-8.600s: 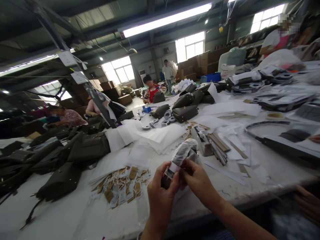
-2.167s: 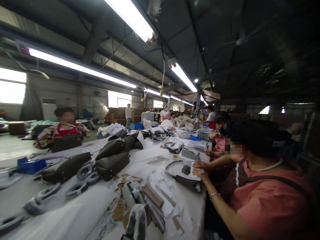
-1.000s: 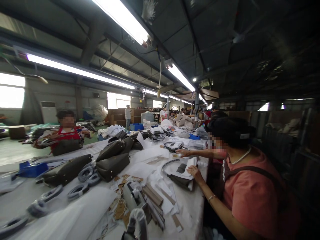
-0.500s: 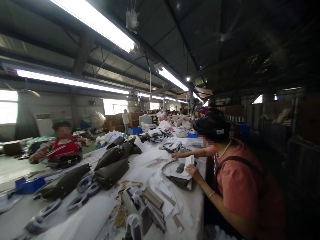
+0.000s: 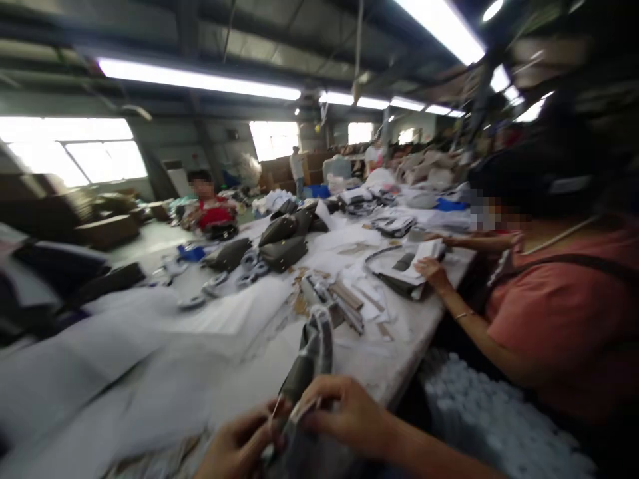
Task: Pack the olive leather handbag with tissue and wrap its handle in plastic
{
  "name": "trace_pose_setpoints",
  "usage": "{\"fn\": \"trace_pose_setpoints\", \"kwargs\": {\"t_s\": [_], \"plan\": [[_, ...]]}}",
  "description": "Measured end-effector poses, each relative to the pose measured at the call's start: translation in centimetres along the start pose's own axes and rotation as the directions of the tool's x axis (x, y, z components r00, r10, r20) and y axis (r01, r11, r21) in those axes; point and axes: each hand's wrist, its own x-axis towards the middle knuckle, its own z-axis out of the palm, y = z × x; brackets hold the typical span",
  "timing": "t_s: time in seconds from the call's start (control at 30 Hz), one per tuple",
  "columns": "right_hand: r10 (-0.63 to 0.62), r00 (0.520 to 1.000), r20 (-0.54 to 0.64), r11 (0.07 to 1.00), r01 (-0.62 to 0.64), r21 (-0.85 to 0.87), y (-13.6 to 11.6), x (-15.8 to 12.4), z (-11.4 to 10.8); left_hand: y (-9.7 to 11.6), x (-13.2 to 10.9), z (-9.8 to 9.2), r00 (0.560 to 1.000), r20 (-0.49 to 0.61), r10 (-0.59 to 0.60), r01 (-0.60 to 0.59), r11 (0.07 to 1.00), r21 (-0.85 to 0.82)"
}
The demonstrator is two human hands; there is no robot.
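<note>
Low in the head view, a dark olive handbag (image 5: 298,374) lies at the table's near edge, its curved handle (image 5: 325,336) wrapped in pale film and pointing away from me. My left hand (image 5: 244,436) is closed in a pinch at the bag's near end. A thin pale strand (image 5: 276,407) shows at its fingertips. Bent fingers of my right hand (image 5: 344,414) grip the bag's near edge from the right, close beside the left. Blur and the fingers themselves hide exactly what is pinched.
Across the table (image 5: 399,356) lie white paper sheets (image 5: 219,316), grey-brown strips (image 5: 347,295), grey rings (image 5: 252,271) and more olive bags (image 5: 283,253). At the right a co-worker in a pink top (image 5: 554,306) handles a bag (image 5: 399,283). White rolls (image 5: 479,399) fill the space below.
My view has swung left and down, so the scene has shifted right and up. Both my hands and the near bag have come into view. The co-worker's hands remain at their bag.
</note>
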Motion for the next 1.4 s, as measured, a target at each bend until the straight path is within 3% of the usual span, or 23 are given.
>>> {"fn": "trace_pose_setpoints", "kwargs": {"t_s": [0.1, 0.33, 0.4, 0.5, 0.6, 0.7, 0.77, 0.83, 0.9, 1.0, 1.1, 1.2, 1.3, 1.4], "plan": [[0.153, 0.988, 0.020, 0.977, -0.154, 0.148, 0.6, 0.0, 1.2, -0.2, -2.4, 0.1, 0.998, 0.055, 0.044, -0.045, 0.999, 0.009], [0.048, 0.999, 0.002, 0.998, -0.048, -0.048, 0.1, 0.5, 0.8, 1.6, -3.1, 1.6, 0.994, 0.041, 0.105, -0.100, 0.990, -0.095], [0.031, 0.999, 0.019, 0.996, -0.029, -0.084, -0.1, 0.6, 1.2, 1.9, -3.4, 1.8, 0.987, 0.059, 0.151, -0.149, 0.988, -0.039], [0.006, 0.999, 0.049, 0.995, -0.001, -0.097, 0.0, 0.9, 1.4, 2.4, -3.8, 2.2, 0.955, 0.023, 0.295, -0.292, 0.930, 0.221], [0.004, 0.988, 0.157, 0.996, -0.018, 0.087, 0.3, 1.1, 1.1, 2.8, -4.1, 2.5, 0.901, 0.051, 0.430, -0.411, 0.812, 0.414], [0.039, 0.960, 0.278, 0.892, -0.159, 0.424, 0.6, 1.0, 0.8, 2.6, -4.6, 2.7, 0.887, 0.049, 0.459, -0.414, 0.743, 0.526], [0.125, 0.956, 0.265, 0.783, -0.259, 0.565, 0.9, 0.7, 0.8, 2.3, -5.1, 2.7, 0.888, -0.014, 0.460, -0.376, 0.742, 0.555], [0.208, 0.953, 0.220, 0.729, -0.301, 0.615, 1.1, 0.3, 0.7, 1.9, -5.8, 2.7, 0.890, -0.111, 0.442, -0.335, 0.799, 0.499], [0.204, 0.961, 0.187, 0.757, -0.276, 0.593, 1.0, -0.2, 0.7, 1.6, -6.6, 2.8, 0.897, -0.212, 0.387, -0.290, 0.880, 0.375], [0.040, 0.988, 0.147, 0.902, -0.099, 0.419, 0.6, -0.9, 0.5, 1.2, -7.4, 3.3, 0.888, -0.342, 0.308, -0.251, 0.947, 0.199], [-0.213, 0.974, 0.077, 0.966, 0.198, 0.164, 0.7, -1.1, 0.8, 0.8, -8.0, 3.9, 0.803, -0.468, 0.369, -0.307, 0.929, 0.207], [-0.422, 0.906, 0.005, 0.903, 0.421, -0.082, 1.4, -0.7, 1.7, 0.6, -8.9, 4.1, 0.665, -0.524, 0.532, -0.362, 0.843, 0.398], [-0.492, 0.870, -0.026, 0.836, 0.464, -0.292, 2.4, 0.2, 2.5, 0.7, -10.3, 3.7, 0.528, -0.559, 0.639, -0.373, 0.766, 0.523], [-0.498, 0.866, -0.043, 0.796, 0.437, -0.419, 2.7, 1.1, 2.7, 0.9, -11.9, 3.8, 0.434, -0.596, 0.676, -0.313, 0.733, 0.604]]}}
